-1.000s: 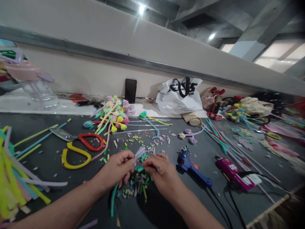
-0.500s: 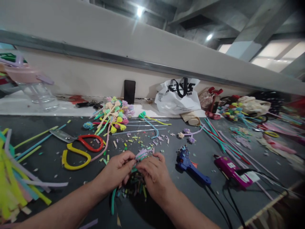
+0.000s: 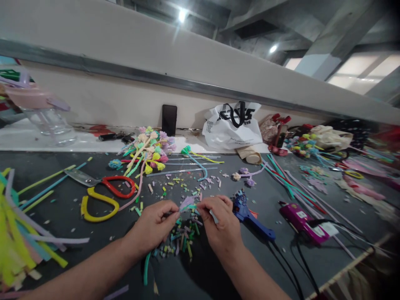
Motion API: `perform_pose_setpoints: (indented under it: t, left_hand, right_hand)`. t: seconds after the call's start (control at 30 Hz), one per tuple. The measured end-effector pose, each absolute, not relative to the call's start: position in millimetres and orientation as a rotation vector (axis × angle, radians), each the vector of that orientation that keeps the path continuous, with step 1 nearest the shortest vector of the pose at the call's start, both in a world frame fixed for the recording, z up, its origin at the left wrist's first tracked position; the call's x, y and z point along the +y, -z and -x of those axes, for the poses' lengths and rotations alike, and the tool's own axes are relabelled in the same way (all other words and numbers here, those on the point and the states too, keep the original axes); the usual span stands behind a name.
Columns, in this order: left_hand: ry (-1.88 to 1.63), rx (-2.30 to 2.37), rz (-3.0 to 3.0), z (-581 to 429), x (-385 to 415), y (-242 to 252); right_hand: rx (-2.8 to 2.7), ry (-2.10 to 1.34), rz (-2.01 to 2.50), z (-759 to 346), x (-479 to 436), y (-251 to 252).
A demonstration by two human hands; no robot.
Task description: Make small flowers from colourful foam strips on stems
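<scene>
Near the middle of the table, my left hand [image 3: 156, 223] pinches a small lavender strip piece [image 3: 186, 201] between thumb and fingertips. The thumb and fingers of my right hand [image 3: 220, 225] close on the end of a short teal strip [image 3: 191, 206], which stretches across to the lavender piece. Whether the two strips are joined I cannot tell. Below and between the hands lies a heap of cut coloured bits [image 3: 184, 237]. A blue glue gun [image 3: 256, 225] rests right of my right hand. Large scissors [image 3: 84, 178] with red and yellow handles lie left of my left hand.
Fuzzy stem flowers [image 3: 150, 152] are bunched at the back. Yellow and pastel strips [image 3: 18, 237] pile up at left. A magenta corded device [image 3: 301, 223] lies at right. Along the wall stand a clear bottle [image 3: 50, 123], a black phone [image 3: 169, 120] and a white bag [image 3: 231, 129].
My right hand has moved to the right, away from my left hand, opening a gap where the teal strip now shows. My left hand has barely moved.
</scene>
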State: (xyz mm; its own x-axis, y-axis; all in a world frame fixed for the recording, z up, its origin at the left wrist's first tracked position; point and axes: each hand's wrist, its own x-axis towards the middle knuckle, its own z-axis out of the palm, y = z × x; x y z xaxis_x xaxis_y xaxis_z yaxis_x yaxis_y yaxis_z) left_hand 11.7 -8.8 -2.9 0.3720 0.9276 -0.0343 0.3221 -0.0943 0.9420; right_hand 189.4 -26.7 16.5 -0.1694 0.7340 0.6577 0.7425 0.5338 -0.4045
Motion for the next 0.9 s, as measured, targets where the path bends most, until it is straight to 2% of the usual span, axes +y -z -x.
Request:
perform_pose_setpoints:
  t: [0.33, 0.9]
  left_hand:
    - [-0.775, 1.128, -1.681, -12.1, -10.0, 2.0]
    - [-0.812, 1.030, -1.988, -9.5, -7.5, 4.6]
  right_hand:
    - [-1.969, 0.143, 1.253, -185.1, -27.2, -15.2]
    - [-2.050, 0.108, 1.271, -183.2, -27.4, -11.7]
